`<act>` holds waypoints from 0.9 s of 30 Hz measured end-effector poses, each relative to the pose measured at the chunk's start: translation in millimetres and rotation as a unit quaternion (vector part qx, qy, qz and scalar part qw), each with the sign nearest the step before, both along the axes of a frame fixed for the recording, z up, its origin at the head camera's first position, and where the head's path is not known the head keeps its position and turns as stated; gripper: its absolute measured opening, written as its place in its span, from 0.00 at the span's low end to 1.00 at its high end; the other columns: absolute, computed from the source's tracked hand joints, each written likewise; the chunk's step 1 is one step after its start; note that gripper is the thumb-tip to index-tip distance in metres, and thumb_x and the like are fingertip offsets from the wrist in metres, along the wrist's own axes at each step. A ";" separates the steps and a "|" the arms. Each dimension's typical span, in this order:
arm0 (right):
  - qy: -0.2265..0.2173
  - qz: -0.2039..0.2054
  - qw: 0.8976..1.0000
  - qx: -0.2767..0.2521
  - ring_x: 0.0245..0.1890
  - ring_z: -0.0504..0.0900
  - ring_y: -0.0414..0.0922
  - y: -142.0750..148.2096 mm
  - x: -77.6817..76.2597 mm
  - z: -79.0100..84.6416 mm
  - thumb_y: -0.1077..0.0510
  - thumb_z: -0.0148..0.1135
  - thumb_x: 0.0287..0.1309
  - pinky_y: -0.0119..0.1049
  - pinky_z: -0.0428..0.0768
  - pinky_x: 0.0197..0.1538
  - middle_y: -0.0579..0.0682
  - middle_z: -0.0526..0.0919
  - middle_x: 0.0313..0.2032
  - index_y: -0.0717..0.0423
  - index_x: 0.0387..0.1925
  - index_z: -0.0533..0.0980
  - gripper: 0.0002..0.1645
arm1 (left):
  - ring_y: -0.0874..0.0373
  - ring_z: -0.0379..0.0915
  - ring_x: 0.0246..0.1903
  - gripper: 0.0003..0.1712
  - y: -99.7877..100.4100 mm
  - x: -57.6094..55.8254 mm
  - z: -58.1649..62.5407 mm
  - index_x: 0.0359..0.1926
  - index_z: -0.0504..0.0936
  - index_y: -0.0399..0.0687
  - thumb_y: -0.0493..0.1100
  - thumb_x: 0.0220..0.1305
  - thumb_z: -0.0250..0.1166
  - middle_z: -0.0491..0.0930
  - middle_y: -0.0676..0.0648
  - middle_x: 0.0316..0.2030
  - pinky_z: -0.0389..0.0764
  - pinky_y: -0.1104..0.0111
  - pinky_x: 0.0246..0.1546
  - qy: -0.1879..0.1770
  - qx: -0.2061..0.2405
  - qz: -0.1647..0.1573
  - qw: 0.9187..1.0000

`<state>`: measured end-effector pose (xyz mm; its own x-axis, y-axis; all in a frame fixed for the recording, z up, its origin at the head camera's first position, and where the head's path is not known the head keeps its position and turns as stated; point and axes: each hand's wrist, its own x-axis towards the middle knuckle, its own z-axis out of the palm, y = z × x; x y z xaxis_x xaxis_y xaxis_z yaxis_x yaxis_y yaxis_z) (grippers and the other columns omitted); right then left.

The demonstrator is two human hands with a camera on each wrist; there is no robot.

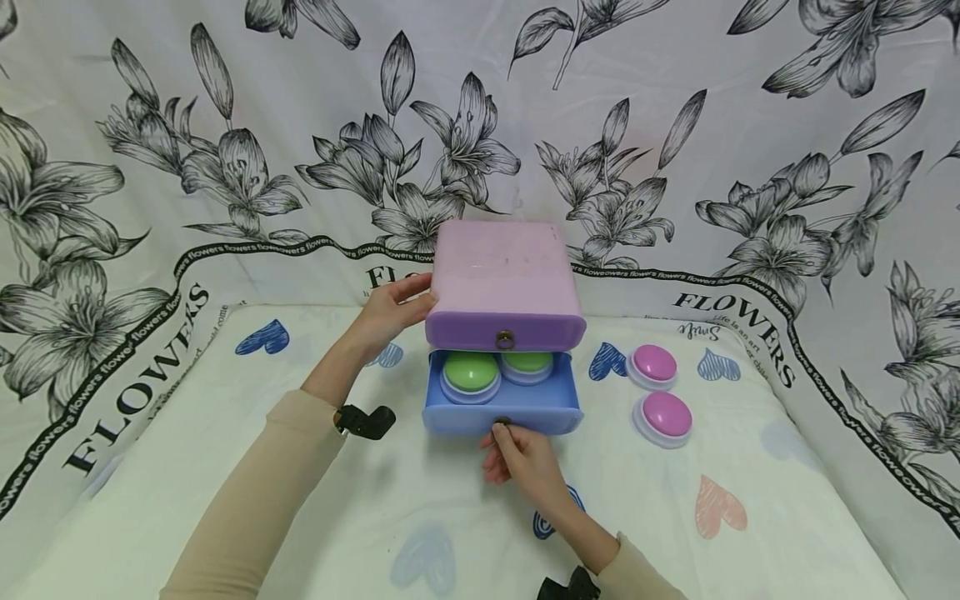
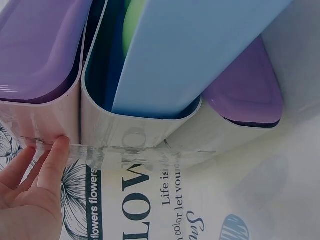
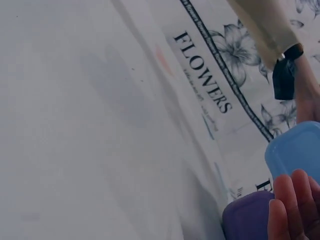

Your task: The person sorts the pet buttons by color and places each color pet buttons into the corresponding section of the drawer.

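Note:
A small drawer cabinet with a pink top [image 1: 498, 267] stands in the middle of the table. Its top purple drawer [image 1: 457, 332] is closed, while the blue drawer [image 1: 450, 421] below is pulled out. Inside the blue drawer sit two round green-domed buttons [image 1: 471, 372] with white bases. My left hand [image 1: 393, 310] rests against the cabinet's upper left side, fingers extended. At the front, my right hand [image 1: 528, 467] pinches the blue drawer's small knob [image 1: 502, 422] between thumb and fingers. A lower purple drawer [image 2: 247, 90] shows in the left wrist view, hidden from the head view.
Two round pink-domed buttons, one farther back [image 1: 651, 365] and one nearer [image 1: 663, 417], lie right of the cabinet. A white cloth with hearts [image 1: 423, 558] covers the table. Behind the cabinet hangs a flower-printed curtain [image 1: 600, 50].

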<state>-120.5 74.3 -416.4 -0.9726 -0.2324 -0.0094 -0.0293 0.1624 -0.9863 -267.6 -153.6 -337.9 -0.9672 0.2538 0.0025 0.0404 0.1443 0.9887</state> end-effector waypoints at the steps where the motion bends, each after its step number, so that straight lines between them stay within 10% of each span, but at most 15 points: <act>1: -0.001 0.001 1.000 0.000 0.19 0.82 0.47 -0.4 -1.2 0.5 0.55 0.45 0.69 0.43 0.84 0.26 0.61 0.81 0.24 0.70 0.34 0.78 0.22 | 0.52 0.64 0.61 0.35 -0.1 0.0 -0.3 0.68 0.60 0.48 0.49 0.63 0.60 0.59 0.47 0.67 0.72 0.67 0.58 0.000 0.000 0.000 1.000; 19: -0.008 0.001 1.000 -0.011 0.18 0.81 0.42 0.7 -29.7 -30.3 0.47 0.46 0.68 0.38 0.84 0.24 0.55 0.82 0.22 0.66 0.36 0.79 0.26 | 0.50 0.62 0.62 0.34 3.9 15.7 20.3 0.68 0.58 0.43 0.45 0.64 0.58 0.57 0.44 0.67 0.71 0.64 0.60 -0.014 -0.002 -0.003 1.000; 27: -0.005 -0.020 1.000 -0.009 0.19 0.81 0.47 -2.7 -35.0 -12.7 0.49 0.45 0.69 0.43 0.84 0.25 0.57 0.81 0.23 0.65 0.35 0.79 0.24 | 0.53 0.64 0.61 0.36 0.0 1.4 0.6 0.68 0.59 0.49 0.51 0.62 0.60 0.59 0.48 0.67 0.72 0.66 0.58 -0.003 -0.005 0.001 1.000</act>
<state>-155.5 71.6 -429.1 -0.9810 -0.1934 -0.0150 -0.0136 0.1458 -0.9892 -266.2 -153.6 -337.2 -0.9677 0.2521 -0.0051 0.0351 0.1546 0.9874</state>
